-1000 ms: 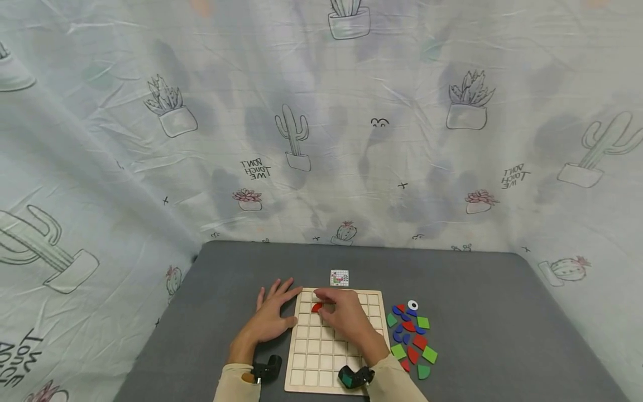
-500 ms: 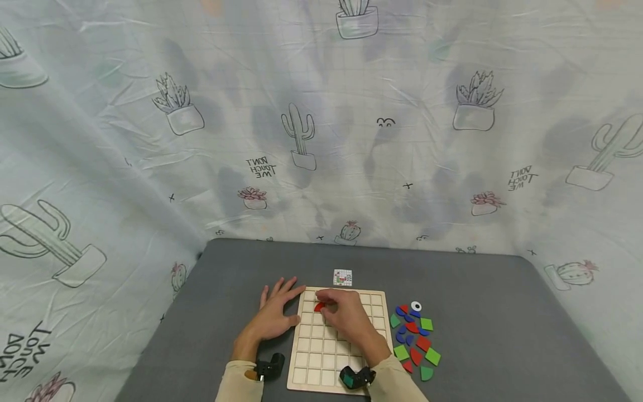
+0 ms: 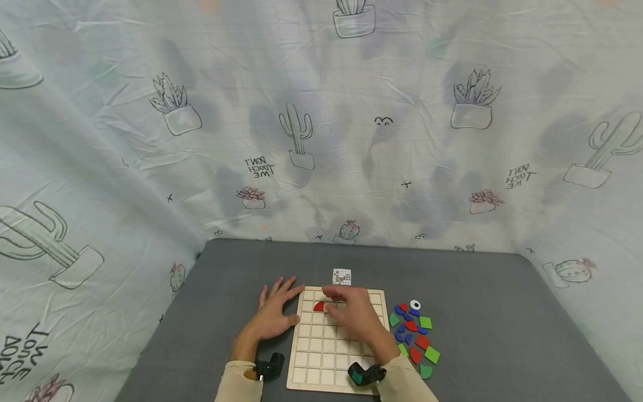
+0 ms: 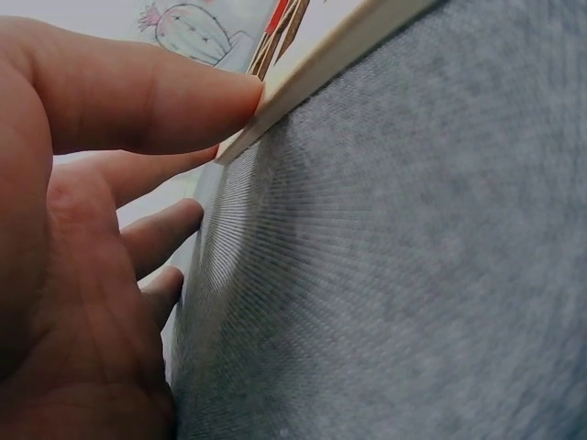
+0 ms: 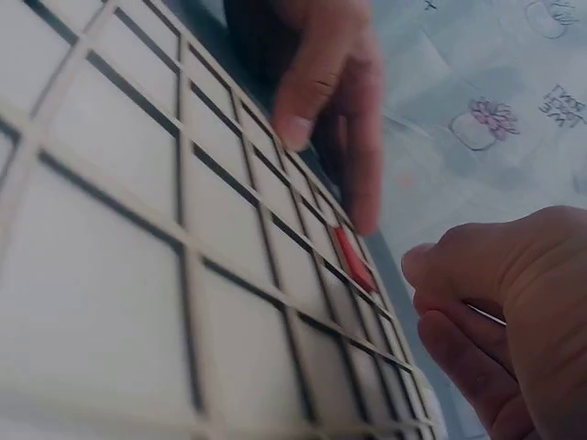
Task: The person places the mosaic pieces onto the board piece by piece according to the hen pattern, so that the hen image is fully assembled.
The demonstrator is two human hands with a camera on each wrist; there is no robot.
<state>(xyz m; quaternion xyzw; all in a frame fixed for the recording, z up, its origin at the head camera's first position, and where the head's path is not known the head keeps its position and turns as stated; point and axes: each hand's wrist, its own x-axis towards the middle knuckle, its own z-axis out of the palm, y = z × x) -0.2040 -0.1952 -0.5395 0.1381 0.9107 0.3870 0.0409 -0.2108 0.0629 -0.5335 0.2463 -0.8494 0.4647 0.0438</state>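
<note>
A wooden grid board (image 3: 313, 361) lies on the table, its shallow square cells marked off by thin ridges. In one cell near its upper left sits a red quarter-circle piece (image 3: 318, 306), which also shows as a red sliver (image 5: 353, 259) in the right wrist view. My left hand (image 3: 269, 319) lies along the board's left edge with fingers spread; in the left wrist view the thumb (image 4: 165, 101) touches the board's side. Just right of the red piece, my right hand (image 3: 358, 315) hovers over the board, fingers loosely bent, and nothing shows in its grasp.
Right of the board lie several loose flat pieces, among them a green square (image 3: 432, 354), a red piece (image 3: 415, 354) and a white ring (image 3: 414, 305). A small printed card (image 3: 342, 276) sits beyond the board's far edge. Patterned cloth (image 3: 326, 139) surrounds the grey table (image 3: 477, 318).
My right hand has let go of the red quarter-circle piece and drawn back to the right, leaving it in its cell. My left hand has stayed at the board's edge.
</note>
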